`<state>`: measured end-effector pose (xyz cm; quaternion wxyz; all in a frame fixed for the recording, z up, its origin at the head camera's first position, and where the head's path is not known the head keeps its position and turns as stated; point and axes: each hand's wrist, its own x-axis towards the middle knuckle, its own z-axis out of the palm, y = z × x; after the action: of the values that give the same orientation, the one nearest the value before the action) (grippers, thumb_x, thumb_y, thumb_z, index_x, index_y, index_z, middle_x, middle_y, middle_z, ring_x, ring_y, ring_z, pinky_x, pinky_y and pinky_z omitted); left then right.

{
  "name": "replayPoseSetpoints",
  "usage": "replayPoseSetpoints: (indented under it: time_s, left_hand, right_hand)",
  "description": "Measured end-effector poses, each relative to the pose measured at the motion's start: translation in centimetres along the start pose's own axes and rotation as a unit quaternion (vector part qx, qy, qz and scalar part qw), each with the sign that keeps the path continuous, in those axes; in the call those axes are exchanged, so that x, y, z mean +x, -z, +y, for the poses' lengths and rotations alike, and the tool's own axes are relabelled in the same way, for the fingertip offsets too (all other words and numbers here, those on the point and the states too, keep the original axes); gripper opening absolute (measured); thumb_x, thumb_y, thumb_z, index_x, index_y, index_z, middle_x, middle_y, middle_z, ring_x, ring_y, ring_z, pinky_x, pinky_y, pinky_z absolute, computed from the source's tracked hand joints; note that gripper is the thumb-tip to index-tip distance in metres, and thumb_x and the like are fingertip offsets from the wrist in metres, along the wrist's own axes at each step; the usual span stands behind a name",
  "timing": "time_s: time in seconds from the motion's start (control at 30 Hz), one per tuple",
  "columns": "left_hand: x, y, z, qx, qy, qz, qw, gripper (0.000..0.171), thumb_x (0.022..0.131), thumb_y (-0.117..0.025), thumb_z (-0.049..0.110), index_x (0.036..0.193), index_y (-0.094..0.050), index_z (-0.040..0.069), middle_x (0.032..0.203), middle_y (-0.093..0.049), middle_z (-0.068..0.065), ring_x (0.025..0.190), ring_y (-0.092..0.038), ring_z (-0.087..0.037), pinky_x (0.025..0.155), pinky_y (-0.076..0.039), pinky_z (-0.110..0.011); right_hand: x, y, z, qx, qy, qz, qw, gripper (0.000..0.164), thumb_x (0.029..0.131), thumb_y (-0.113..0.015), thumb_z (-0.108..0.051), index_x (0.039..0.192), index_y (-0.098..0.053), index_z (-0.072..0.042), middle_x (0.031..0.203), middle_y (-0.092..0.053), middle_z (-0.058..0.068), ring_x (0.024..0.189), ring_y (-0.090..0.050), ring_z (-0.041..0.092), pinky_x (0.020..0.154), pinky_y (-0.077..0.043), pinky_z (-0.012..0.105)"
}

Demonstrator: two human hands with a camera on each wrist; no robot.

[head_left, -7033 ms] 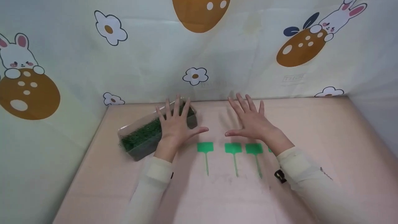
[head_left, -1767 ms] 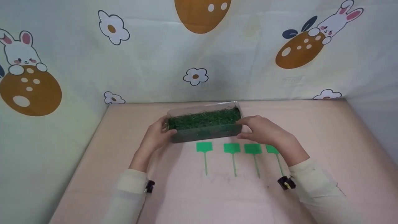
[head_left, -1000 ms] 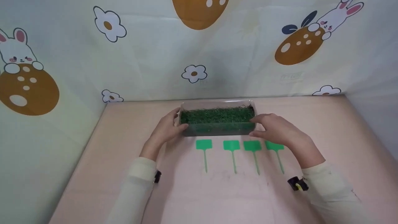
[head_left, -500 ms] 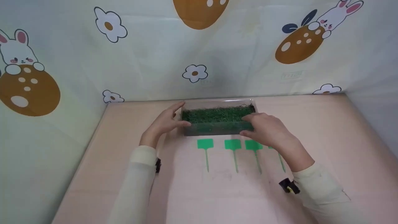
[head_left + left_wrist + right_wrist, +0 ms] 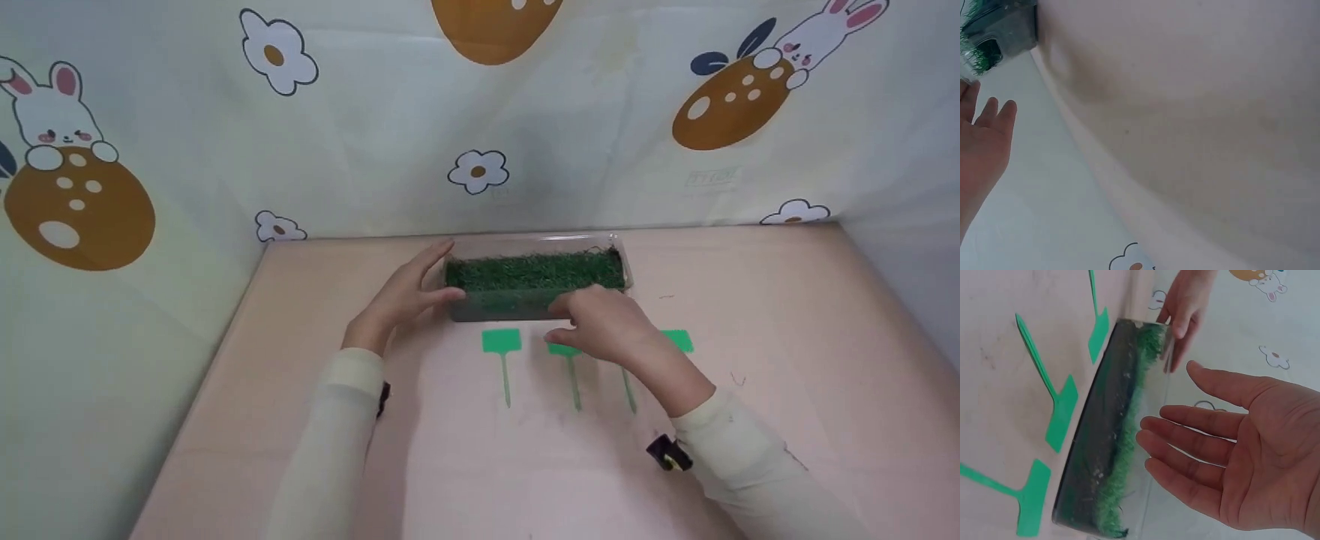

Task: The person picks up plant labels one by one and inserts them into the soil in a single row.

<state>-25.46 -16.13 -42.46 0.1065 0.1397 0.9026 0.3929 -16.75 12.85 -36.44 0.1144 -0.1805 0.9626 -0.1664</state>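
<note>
Box (image 5: 514,305) of green grass (image 5: 532,271) sits at the back of the worktop (image 5: 465,465), long side along the patterned cloth (image 5: 360,150). Left hand (image 5: 401,296) at its left end, thumb and fingers spread apart. Right hand (image 5: 604,322) just before its front, fingers loosely straight, slightly parted. Green tags (image 5: 501,340) lie in a row nearer the person.

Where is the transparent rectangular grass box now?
In the head view, the box sits centrally by the patterned wall, left hand at its left, flat green tags in front.
</note>
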Motion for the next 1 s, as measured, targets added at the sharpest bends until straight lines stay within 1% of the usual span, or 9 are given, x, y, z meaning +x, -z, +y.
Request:
replayPoseSetpoints:
  time_s: [0.17, 0.43, 0.63, 0.77, 0.87, 1.0]
  left_hand:
    - [0.1, -0.4, -0.3, 0.003, -0.007, 0.002, 1.0, 0.089, 0.088, -0.073, 0.045, 0.16, -0.021, 0.033, 0.168, -0.017, 0.003, 0.157, -0.014, -0.023, 0.127, -0.017, -0.051]
    - [-0.1, -0.4, -0.4, -0.005, 0.0, 0.002, 1.0, 0.09, 0.087, -0.073, 0.048, 0.159, -0.021, 0.034, 0.168, -0.017, 0.004, 0.156, -0.015, -0.024, 0.126, -0.018, -0.053]
    - [-0.1, -0.2, -0.2, 0.001, -0.003, 0.002, 1.0, 0.09, 0.087, -0.073, 0.048, 0.16, -0.022, 0.03, 0.168, -0.019, 0.001, 0.156, -0.017, -0.026, 0.126, -0.02, -0.055]
    - [-0.1, 0.0, -0.1, 0.002, 0.003, 0.0, 1.0, 0.091, 0.087, -0.074, 0.048, 0.16, -0.022, 0.031, 0.168, -0.019, 0.001, 0.156, -0.017, -0.027, 0.125, -0.021, -0.056]
    - [0.0, 0.0, -0.1, -0.007, 0.008, -0.002, 0.9999, 0.091, 0.086, -0.074, 0.049, 0.159, -0.022, 0.034, 0.168, -0.018, 0.002, 0.156, -0.017, -0.027, 0.125, -0.022, -0.056]
    - [-0.1, 0.0, -0.2, -0.014, 0.011, -0.004, 0.9998, 0.09, 0.087, -0.074, 0.048, 0.159, -0.022, 0.035, 0.168, -0.018, 0.003, 0.156, -0.018, -0.027, 0.125, -0.023, -0.054]
  right_hand:
    - [0.7, -1.2, -0.4, -0.007, 0.005, -0.009, 1.0, 0.039, 0.09, -0.075, -0.03, 0.12, -0.072, -0.006, 0.109, -0.075, 0.01, 0.097, -0.071, 0.026, 0.079, -0.06, 0.041]
    - [1.5, -2.8, -1.1, 0.011, 0.0, -0.021, 1.0, 0.034, 0.089, -0.076, -0.027, 0.114, -0.075, -0.005, 0.103, -0.076, 0.01, 0.091, -0.071, 0.024, 0.08, -0.06, 0.041]
    - [2.2, -3.7, -2.0, 0.039, -0.025, -0.036, 0.998, 0.029, 0.088, -0.077, -0.025, 0.11, -0.076, -0.005, 0.103, -0.076, 0.01, 0.088, -0.069, 0.022, 0.083, -0.06, 0.04]
    - [2.5, -4.2, -2.6, 0.059, -0.042, -0.043, 0.996, 0.025, 0.087, -0.078, -0.024, 0.104, -0.078, -0.006, 0.103, -0.076, 0.009, 0.087, -0.069, 0.02, 0.083, -0.061, 0.039]
    - [2.8, -4.5, -2.9, 0.07, -0.049, -0.049, 0.995, 0.019, 0.086, -0.079, -0.023, 0.096, -0.079, -0.007, 0.097, -0.076, 0.008, 0.079, -0.067, 0.017, 0.077, -0.061, 0.037]
    - [3.2, -5.2, -3.3, 0.07, -0.038, -0.056, 0.995, 0.012, 0.085, -0.079, -0.021, 0.086, -0.08, -0.008, 0.084, -0.076, 0.004, 0.067, -0.062, 0.014, 0.065, -0.056, 0.031]
